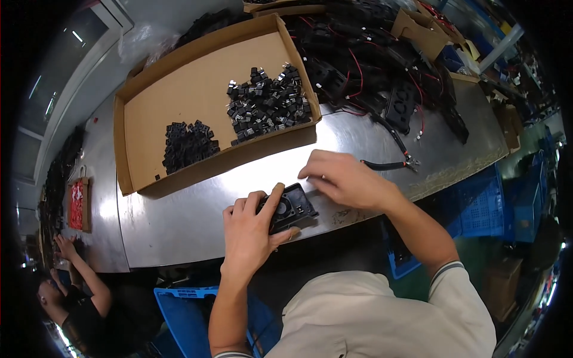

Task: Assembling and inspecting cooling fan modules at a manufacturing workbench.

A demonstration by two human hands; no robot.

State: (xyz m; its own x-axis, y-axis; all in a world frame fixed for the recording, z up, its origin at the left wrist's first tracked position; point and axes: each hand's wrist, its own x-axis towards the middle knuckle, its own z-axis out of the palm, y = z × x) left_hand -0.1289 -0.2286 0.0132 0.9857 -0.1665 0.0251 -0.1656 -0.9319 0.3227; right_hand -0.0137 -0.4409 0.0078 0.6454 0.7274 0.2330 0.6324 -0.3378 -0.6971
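Note:
My left hand [250, 230] grips a black plastic housing [305, 206] with an open, recessed face and a round part inside. It rests the housing near the front edge of the metal table, thumb along the near side and fingers over the far side. My right hand [346, 179] hovers just right of the housing and above it, apart from it. Its fingers are curled with the tips pressed together; whether something small is between them is hidden.
A shallow cardboard box [197, 182] holds a pile of small black parts with metal tabs [268, 101] and a pile of plain black pieces [188, 146]. Cutting pliers [388, 165] lie right, before heaped black housings [400, 101] with red wires. Another person [83, 298] works at left.

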